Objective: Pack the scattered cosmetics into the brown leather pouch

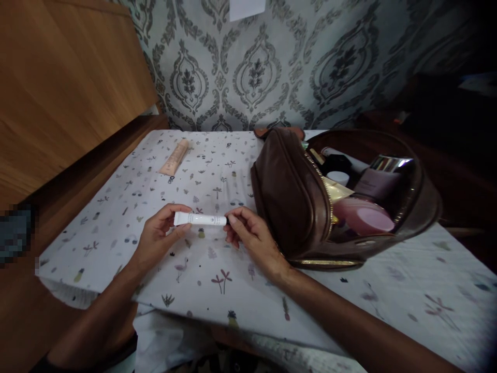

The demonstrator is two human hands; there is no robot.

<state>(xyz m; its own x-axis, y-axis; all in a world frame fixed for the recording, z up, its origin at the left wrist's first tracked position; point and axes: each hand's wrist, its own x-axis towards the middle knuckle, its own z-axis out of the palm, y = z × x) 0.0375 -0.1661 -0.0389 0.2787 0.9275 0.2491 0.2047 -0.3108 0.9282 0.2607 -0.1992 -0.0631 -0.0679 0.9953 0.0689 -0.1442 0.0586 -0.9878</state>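
A slim white squeeze tube (205,219) with a dark cap lies level between my two hands, just over the table. My left hand (161,228) pinches its flat crimped end between thumb and fingers. At the other end, my right hand (248,230) has its thumb and fingers closed round the cap, which is mostly hidden. To the right of my right hand stands a brown cosmetic bag (291,197), unzipped, with several toiletries inside. A pink rounded item (363,215) and a mauve bottle with a shiny cap (376,181) show in its opening.
A beige tube (175,157) lies at the back left of the patterned tablecloth (217,280). Wooden furniture (73,77) borders the table on the left. Patterned wallpaper (256,77) rises behind. A brown item (279,132) sits behind the bag.
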